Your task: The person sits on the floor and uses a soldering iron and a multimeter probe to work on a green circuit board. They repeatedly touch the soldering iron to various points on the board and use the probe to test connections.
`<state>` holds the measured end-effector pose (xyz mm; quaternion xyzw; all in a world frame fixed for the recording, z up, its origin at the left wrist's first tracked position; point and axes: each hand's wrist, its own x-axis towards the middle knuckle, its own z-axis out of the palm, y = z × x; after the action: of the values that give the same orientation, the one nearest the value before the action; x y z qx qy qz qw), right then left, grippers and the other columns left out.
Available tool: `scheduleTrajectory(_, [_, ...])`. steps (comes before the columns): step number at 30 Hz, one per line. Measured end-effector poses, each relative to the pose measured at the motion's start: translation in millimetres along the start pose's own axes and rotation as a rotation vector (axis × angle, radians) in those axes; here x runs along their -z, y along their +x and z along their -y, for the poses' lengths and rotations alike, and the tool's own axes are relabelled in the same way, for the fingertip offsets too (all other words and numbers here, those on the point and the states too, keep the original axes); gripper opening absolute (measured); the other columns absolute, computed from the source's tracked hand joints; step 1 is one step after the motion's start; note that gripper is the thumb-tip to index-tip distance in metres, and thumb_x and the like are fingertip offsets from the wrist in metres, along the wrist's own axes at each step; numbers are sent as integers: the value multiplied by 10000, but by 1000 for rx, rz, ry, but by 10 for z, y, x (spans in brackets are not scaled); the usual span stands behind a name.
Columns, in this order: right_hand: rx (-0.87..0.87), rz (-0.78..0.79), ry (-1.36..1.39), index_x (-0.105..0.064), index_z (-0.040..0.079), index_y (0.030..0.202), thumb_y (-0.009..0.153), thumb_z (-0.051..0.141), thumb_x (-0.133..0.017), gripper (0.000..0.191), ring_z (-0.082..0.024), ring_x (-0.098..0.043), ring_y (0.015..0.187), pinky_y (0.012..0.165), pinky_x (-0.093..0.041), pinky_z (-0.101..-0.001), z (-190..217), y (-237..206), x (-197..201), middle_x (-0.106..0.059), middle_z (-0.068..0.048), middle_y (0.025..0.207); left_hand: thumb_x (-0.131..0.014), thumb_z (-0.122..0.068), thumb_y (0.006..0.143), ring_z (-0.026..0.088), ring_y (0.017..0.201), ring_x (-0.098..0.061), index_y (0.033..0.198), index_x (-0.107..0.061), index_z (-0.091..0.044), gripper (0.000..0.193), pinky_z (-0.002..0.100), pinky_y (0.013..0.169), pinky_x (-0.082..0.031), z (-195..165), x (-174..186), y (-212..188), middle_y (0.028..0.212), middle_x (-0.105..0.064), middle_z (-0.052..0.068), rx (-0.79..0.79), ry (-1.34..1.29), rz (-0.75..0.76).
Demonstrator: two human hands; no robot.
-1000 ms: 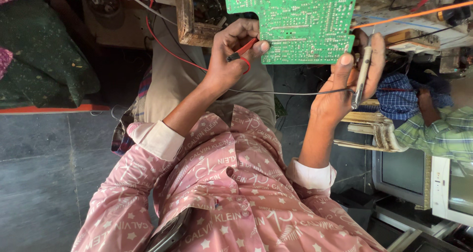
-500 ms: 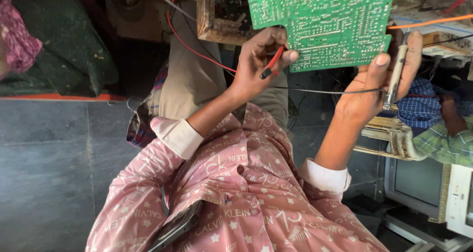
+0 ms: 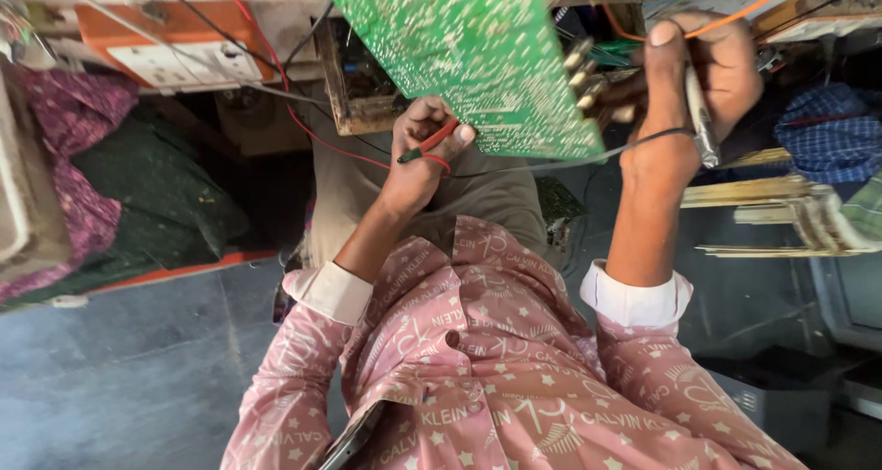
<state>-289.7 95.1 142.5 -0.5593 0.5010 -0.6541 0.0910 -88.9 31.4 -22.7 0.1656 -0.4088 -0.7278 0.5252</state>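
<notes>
A green circuit board (image 3: 469, 47), solder side toward me, hangs tilted at the top centre. My right hand (image 3: 698, 93) grips its right edge, fingers behind the board, and also pinches a slim black-and-metal probe (image 3: 702, 121) whose black wire (image 3: 551, 165) runs left under the board. My left hand (image 3: 415, 158) is shut on a red probe (image 3: 432, 145) with its tip at the board's lower edge. A red wire (image 3: 303, 125) trails from it up to the left. Both arms wear pink patterned sleeves with white cuffs.
Behind the board sits an open wooden chassis (image 3: 358, 93), and an orange-and-white box (image 3: 175, 47) at the upper left. Purple and dark green cloths (image 3: 138, 185) lie left, pale stacked slats (image 3: 781, 217) and a blue checked cloth (image 3: 831, 130) right. A phone (image 3: 354, 438) rests at my lap.
The board has tilted and swung left and closer. My right hand rose with the board and black probe. My left hand stays at the board's lower edge with the red probe.
</notes>
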Motion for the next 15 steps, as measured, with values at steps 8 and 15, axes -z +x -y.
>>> scheduleTrajectory(8, [40,-40,18,-649,-17,1193,1169,127,-706,156,-196,-635,781,701,-539,-318,-24,181,24,-689,-133,1032,-734,-17,962,108,866,-669,1043,-585,-27,169,331,830,-631,-74,-151,29,962,-667,38,10,-80,-61])
scheduleTrajectory(15, [17,-128,153,-655,1,1291,1119,88,-690,196,-220,-737,880,669,-654,-361,-655,156,424,-731,-145,1125,-749,2,1004,50,842,-571,1058,-574,-11,183,229,764,-526,-315,-223,96,918,-609,-15,-128,285,-47])
